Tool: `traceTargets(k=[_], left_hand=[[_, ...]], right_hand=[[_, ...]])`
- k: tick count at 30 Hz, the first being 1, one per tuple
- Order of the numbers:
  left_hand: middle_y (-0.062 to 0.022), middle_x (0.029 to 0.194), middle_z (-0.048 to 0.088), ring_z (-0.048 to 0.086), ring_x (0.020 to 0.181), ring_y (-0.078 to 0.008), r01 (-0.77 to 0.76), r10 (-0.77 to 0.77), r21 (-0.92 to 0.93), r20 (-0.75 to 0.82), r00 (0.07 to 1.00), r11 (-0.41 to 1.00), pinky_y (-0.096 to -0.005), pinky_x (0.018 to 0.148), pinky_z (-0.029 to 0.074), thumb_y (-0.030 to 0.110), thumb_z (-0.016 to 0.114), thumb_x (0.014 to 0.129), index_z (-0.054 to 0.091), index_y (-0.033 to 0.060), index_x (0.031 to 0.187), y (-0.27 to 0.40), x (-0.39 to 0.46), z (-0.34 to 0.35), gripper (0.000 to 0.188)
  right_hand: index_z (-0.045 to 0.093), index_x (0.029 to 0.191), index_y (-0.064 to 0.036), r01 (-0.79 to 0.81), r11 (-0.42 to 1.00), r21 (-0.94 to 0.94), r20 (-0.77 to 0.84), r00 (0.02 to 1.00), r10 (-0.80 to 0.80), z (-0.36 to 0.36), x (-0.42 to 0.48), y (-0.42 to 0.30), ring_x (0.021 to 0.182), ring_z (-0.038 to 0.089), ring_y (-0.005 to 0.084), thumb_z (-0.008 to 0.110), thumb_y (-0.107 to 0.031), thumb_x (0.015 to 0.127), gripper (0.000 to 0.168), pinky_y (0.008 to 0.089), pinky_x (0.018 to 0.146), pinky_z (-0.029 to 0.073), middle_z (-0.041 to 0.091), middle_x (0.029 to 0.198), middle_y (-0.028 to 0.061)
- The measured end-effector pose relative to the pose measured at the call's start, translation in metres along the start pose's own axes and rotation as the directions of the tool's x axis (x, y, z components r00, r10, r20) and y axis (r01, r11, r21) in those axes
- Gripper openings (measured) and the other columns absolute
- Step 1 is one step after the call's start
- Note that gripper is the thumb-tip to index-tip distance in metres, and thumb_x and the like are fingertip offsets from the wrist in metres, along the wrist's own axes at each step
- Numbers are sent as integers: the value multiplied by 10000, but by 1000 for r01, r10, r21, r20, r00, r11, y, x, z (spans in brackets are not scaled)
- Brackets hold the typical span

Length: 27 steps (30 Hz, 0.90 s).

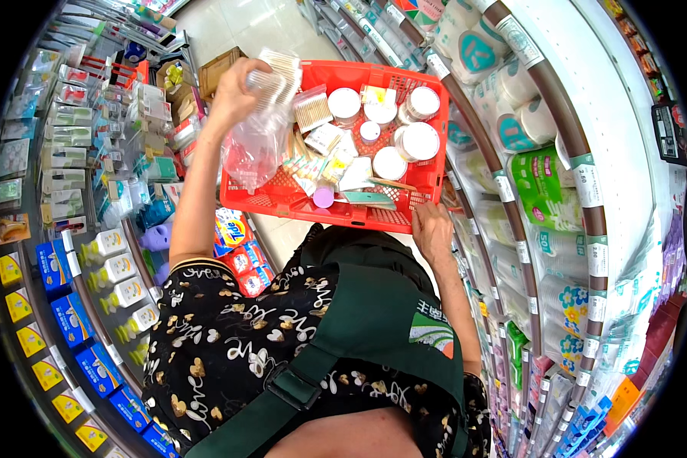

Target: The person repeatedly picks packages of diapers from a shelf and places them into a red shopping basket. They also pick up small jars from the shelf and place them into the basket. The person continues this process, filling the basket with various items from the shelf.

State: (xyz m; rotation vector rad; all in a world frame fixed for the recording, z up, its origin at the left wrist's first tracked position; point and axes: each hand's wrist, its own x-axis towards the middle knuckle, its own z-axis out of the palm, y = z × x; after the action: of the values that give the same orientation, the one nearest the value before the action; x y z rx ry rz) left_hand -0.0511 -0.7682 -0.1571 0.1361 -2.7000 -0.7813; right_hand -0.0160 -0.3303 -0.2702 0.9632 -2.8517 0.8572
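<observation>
My left hand [243, 89] grips clear plastic packs of cotton swabs [283, 74] above the left side of a red plastic basket [372, 216]. A crumpled clear plastic bag [255, 149] hangs below that hand. At the near right corner, my right hand [433, 229] holds the basket's rim. Inside are several round tubs with white lids [421, 141], a bag of wooden sticks [312, 110] and a small container with a purple lid [323, 196]. Loose small packets [326, 139] lie among them. A flat green-grey packet [369, 199] rests along the near wall.
Shelves on the left carry hanging packets [66, 137], white bottles [129, 292] and blue boxes [71, 318]. On the right, shelves hold toilet rolls [512, 86] and a green pack [544, 189]. A cardboard box [220, 71] stands beyond my left hand, near the tiled floor [252, 23].
</observation>
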Motion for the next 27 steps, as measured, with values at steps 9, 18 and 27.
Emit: traceTargets(k=[9,18,27], left_hand=[[-189,1407,404,384,1301,-373,-202,274,-204,443,853,958,-487,1075,331,226,770,753,460,136,1381,98,-107,152,707],[-222,1468,308,253,1360,-458,-162,40,287,386,922,944,-684,991,313,355,846,617,542,165,1306,89,-88,124,776],[-157,924,666,660,821,-330,-120,53,340,200,978,933,-422,699,539,38,608,708,645,64,968,28,-65,95,264]], right_hand=[[581,726,-17,-40,999,-31,-17,999,40,5,3,1,705,564,344,647,-49,782,92,450,633,469,582,744,158],[587,731,-24,-49,998,-46,-103,994,44,13,7,2,677,571,334,645,-51,780,81,436,612,470,577,703,145],[589,730,-24,-62,997,-43,-115,992,57,13,7,-1,668,574,334,645,-43,779,76,437,602,470,581,707,152]])
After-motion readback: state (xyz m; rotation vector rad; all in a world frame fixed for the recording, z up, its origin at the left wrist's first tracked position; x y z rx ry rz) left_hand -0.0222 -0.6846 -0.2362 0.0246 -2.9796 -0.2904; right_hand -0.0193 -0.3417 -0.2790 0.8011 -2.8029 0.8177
